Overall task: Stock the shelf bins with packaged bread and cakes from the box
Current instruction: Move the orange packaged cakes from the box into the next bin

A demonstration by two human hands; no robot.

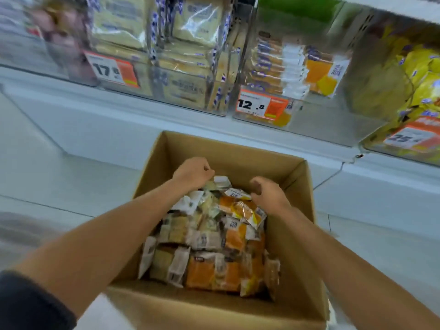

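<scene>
Both sets of fingers (208,171) were curled over the topmost packets (214,234) in the box (238,148), centre frame; a clamp could not be confirmed. Left hand (192,173) touched a pale packet (221,181), right hand (267,192) an orange packet (240,208). Shelf bins (333,125) stood stocked along the top.

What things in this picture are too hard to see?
Head view:
- Small print on the price tag: blurred.
- Yellow packets at the right: cut off by the edge.
- Bottom of the box: packets cover it.
- Whether the left hand and right hand hold anything: curled fingers hide it.
</scene>
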